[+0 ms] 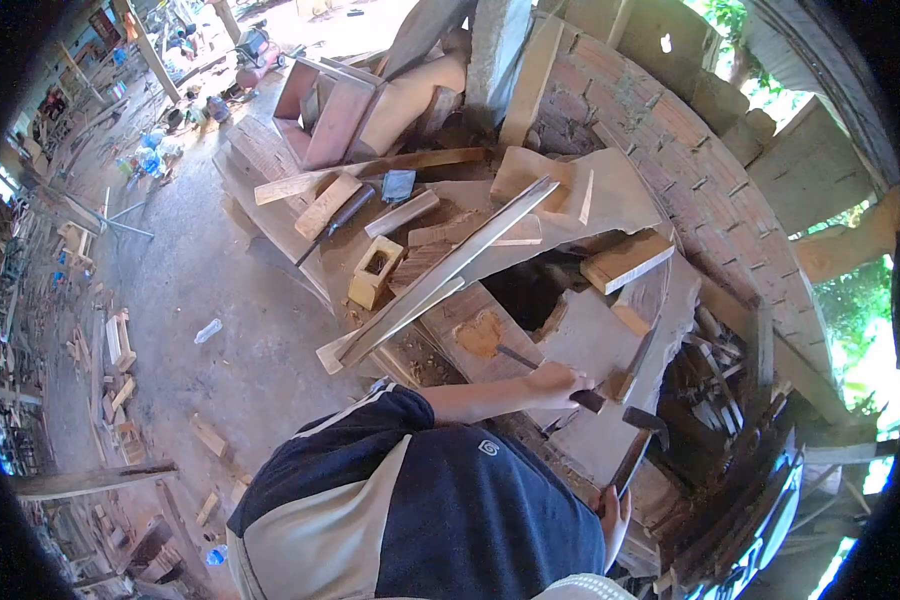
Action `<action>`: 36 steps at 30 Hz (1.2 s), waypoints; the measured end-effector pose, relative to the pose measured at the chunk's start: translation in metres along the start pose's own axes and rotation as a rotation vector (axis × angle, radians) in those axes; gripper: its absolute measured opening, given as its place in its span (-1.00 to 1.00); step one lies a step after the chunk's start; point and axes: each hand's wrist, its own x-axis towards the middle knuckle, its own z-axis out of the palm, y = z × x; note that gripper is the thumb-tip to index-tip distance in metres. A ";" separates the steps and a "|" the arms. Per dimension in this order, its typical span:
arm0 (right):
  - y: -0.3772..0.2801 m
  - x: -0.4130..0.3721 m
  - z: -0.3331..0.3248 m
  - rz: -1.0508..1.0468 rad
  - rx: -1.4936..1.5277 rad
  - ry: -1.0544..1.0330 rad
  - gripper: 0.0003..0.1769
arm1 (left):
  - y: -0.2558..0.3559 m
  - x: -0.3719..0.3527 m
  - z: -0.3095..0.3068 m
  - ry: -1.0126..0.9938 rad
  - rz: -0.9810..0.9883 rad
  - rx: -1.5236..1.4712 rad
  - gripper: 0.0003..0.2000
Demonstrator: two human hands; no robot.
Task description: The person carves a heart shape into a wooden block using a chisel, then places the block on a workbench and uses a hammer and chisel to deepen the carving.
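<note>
My left hand [558,384] is wrapped around a chisel [518,357]. Its dark handle end sticks out past my fist, and its metal blade points at a wooden board [465,300]. A pale, freshly cut patch [480,333] shows on that board, close to the blade. Lower right, my right hand [613,515] grips the handle of a hammer [646,424], partly hidden by my torso. The hammer's dark head is raised a short way from the chisel handle, apart from it.
A long narrow plank [445,270] lies slantwise across the bench. Around it are a yellowish hollow block [375,272], a wood block [627,260] and a reddish box [325,110]. A brick wall [670,150] stands at right; wood scraps litter the concrete floor [230,350].
</note>
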 end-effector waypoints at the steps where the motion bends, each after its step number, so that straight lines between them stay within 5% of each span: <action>1: -0.006 -0.002 0.007 0.041 0.062 0.008 -0.91 | -0.001 0.001 0.001 -0.003 0.002 -0.002 -0.75; 15: 0.014 0.000 0.016 0.121 -0.108 -0.016 -0.78 | -0.016 -0.018 0.007 0.012 0.153 -0.002 -0.73; 17: 0.023 0.003 0.017 0.100 -0.238 -0.162 -0.73 | -0.010 -0.023 0.004 -0.041 0.115 0.010 -0.73; 25: 0.007 -0.018 0.008 0.036 0.023 0.012 -0.88 | -0.011 -0.020 -0.002 0.000 0.087 -0.069 -0.77; 31: 0.007 -0.021 0.024 0.163 -0.034 -0.108 -0.75 | -0.010 -0.021 -0.007 0.035 0.011 -0.091 -0.80; 33: 0.009 -0.024 0.026 0.127 0.033 0.056 -0.80 | -0.004 -0.022 -0.016 0.012 0.019 -0.103 -0.80; 36: 0.008 -0.021 0.010 0.076 0.027 -0.115 -0.84 | -0.008 -0.022 -0.012 0.009 0.031 -0.087 -0.79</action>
